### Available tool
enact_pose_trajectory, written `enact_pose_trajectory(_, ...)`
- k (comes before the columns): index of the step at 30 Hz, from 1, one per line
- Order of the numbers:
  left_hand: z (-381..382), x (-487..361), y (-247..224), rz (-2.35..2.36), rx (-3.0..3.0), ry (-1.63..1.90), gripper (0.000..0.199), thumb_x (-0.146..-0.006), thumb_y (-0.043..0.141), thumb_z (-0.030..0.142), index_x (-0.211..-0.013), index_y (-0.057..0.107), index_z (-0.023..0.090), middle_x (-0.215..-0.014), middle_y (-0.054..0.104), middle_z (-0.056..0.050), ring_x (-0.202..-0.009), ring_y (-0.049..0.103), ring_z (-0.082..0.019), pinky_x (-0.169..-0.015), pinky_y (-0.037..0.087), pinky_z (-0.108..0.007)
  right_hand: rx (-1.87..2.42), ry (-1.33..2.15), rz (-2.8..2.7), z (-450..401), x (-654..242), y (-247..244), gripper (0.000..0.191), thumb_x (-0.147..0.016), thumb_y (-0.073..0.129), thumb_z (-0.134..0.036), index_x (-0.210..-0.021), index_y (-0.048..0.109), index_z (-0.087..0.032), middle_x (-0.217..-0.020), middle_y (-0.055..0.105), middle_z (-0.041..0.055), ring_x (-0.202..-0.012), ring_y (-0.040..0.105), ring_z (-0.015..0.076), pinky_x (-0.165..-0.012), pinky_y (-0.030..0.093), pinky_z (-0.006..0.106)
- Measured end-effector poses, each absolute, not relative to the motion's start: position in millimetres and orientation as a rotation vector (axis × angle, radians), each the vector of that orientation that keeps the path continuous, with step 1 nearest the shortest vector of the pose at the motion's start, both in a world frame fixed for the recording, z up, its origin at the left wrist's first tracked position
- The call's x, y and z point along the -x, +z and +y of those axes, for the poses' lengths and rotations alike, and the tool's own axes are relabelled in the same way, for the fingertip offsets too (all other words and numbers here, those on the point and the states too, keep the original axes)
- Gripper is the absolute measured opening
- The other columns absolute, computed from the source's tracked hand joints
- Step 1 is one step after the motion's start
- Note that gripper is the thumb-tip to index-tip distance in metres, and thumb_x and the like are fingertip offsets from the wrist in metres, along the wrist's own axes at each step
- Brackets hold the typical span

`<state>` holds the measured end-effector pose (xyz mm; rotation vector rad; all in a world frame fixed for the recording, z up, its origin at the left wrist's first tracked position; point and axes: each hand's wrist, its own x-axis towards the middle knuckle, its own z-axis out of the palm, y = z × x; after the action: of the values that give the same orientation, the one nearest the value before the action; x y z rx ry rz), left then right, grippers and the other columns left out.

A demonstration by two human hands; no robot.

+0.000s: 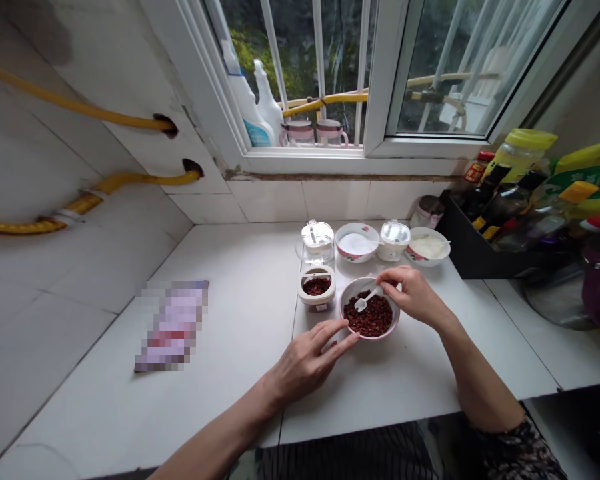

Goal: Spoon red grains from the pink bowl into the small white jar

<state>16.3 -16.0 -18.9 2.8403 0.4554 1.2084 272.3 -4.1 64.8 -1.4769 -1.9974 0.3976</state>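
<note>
A white bowl (340, 317) holds dark red grains (373, 317) that look like Sichuan peppercorns. My right hand (413, 293) pinches the handle of a small white spoon (361, 305), whose scoop rests over the grains. At the bowl's near left rim, my left hand (313, 357) touches it with fingers stretched out, gripping nothing. Just left of the bowl stands a square seasoning jar (318, 300), partly filled with the same dark red grains. Its lid seems raised, though the hinge is hard to make out.
Behind are a clear jar (318, 243), a bowl of white powder (357, 243), another lidded jar (394, 240) and a bowl of pale powder (428, 247). A black box (473, 250) of bottles stands right. A blurred purple packet (175, 327) lies left.
</note>
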Motion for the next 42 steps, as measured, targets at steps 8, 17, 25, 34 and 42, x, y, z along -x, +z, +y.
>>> enact_pose_trajectory(8, -16.4, -16.4, -18.9, 0.454, -2.853, 1.214, 0.044, -0.090, 0.046, -0.001, -0.129, 0.057, 0.016, -0.124, 0.057, -0.014, -0.112, 0.060, -0.021, -0.084, 0.062, -0.035, 1.458, 0.555, -1.981, -1.8, -267.8, 59.3, 0.022, -0.081, 0.052, -0.010, -0.075, 0.071, -0.018, -0.064, 0.067, 0.0011, -0.064, 0.058, 0.0139, -0.062, 0.044, 0.025)
enact_pose_trajectory(17, -16.3, -17.3, -16.7, 0.443, -2.851, 1.226, 0.043, -0.090, 0.044, -0.001, -0.128, 0.058, 0.015, -0.124, 0.057, -0.014, -0.112, 0.060, -0.021, -0.085, 0.062, -0.035, 1.485, 0.878, -1.682, 1.4, -272.5, 57.7, 0.018, -0.079, 0.055, -0.028, -0.078, 0.069, -0.017, -0.069, 0.069, 0.0020, -0.063, 0.060, 0.0145, -0.059, 0.047, 0.025)
enact_pose_trajectory(25, -15.9, -16.9, -19.2, 0.452, -2.848, 1.228, 0.045, -0.089, 0.045, -0.002, -0.129, 0.058, 0.015, -0.125, 0.056, -0.014, -0.113, 0.059, -0.021, -0.085, 0.062, -0.034, 1.485, 0.961, -1.526, 6.2, -275.7, 53.1, 0.019, -0.073, 0.061, -0.034, -0.076, 0.069, -0.017, -0.069, 0.067, 0.0015, -0.057, 0.057, 0.0131, -0.057, 0.047, 0.026)
enact_pose_trajectory(34, -16.1, -16.8, -18.5, 0.451, -2.858, 1.227, 0.045, -0.090, 0.044, -0.001, -0.130, 0.057, 0.015, -0.125, 0.056, -0.014, -0.113, 0.059, -0.021, -0.086, 0.062, -0.035, 1.467, 0.959, -1.461, 9.8, -276.6, 49.2, 0.018, -0.071, 0.061, -0.033, -0.073, 0.068, -0.017, -0.063, 0.064, -0.0001, -0.055, 0.056, 0.0123, -0.055, 0.046, 0.025)
enact_pose_trajectory(42, -16.0, -17.1, -17.4, 0.451, -2.861, 1.222, 0.046, -0.089, 0.043, -0.002, -0.129, 0.058, 0.015, -0.125, 0.057, -0.014, -0.113, 0.059, -0.021, -0.086, 0.062, -0.034, 1.471, 0.941, -1.456, 9.8, -276.2, 50.1, 0.018, -0.071, 0.062, -0.034, -0.073, 0.068, -0.018, -0.064, 0.065, 0.0008, -0.058, 0.058, 0.0134, -0.055, 0.047, 0.026)
